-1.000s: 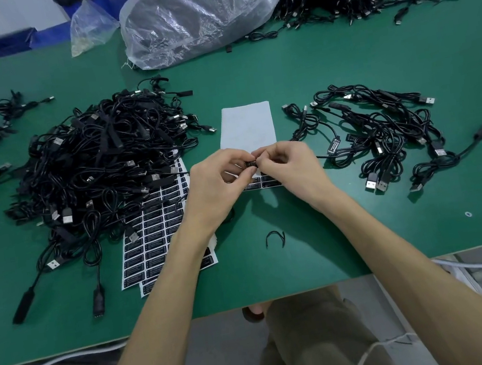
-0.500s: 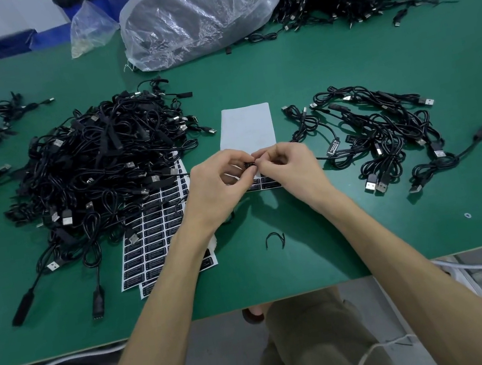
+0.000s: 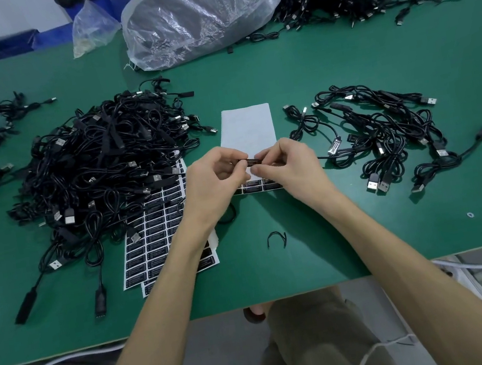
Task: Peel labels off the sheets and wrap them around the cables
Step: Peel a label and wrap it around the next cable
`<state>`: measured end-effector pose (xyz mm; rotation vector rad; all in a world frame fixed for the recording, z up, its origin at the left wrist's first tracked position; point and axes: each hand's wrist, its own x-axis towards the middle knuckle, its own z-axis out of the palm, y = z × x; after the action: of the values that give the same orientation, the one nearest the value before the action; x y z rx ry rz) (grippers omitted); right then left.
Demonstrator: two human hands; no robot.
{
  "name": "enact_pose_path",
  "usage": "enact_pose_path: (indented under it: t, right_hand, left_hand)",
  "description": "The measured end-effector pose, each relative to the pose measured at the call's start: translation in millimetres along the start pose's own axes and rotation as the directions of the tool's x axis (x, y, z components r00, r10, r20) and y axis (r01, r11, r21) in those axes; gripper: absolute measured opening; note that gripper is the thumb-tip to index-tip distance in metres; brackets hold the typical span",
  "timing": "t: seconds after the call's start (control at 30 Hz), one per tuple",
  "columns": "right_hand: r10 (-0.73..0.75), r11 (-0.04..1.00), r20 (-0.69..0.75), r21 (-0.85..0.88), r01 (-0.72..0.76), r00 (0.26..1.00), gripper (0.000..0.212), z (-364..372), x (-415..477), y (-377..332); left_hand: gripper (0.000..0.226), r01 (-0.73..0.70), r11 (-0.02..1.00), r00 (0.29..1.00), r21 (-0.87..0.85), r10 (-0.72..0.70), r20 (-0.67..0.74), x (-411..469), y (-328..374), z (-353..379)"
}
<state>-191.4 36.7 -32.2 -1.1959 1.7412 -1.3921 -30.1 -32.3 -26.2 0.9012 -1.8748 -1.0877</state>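
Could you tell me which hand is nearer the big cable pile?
Left: the left hand is beside the cable pile; the right hand is farther right.

Lighting: even, moderate, from overhead. Soft shadows lie on the matte green tabletop [image 3: 366,225] beneath the left hand [image 3: 217,183] and right hand [image 3: 291,168]. Glare streaks the crinkled clear plastic bag [image 3: 206,14]. Wide-angle bending at the edges; far corners soft.

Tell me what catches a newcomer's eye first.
A heap of black USB cables sprawls at left. At centre, the left hand and right hand pinch a black label between them, over a nearly stripped label sheet. A bulging clear plastic bag sits at the far edge.
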Motion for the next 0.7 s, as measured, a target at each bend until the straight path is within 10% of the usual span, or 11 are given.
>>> enact_pose_path:
  t: [0.7]
  right_hand:
    - [-0.048, 0.995, 0.014, 0.089, 0.046, 0.999, 0.016, -1.4, -3.2, -4.3]
  left_hand:
    - [0.006, 0.015, 0.999, 0.995, 0.037, -0.019, 0.098, 5.5, -4.0, -0.8]
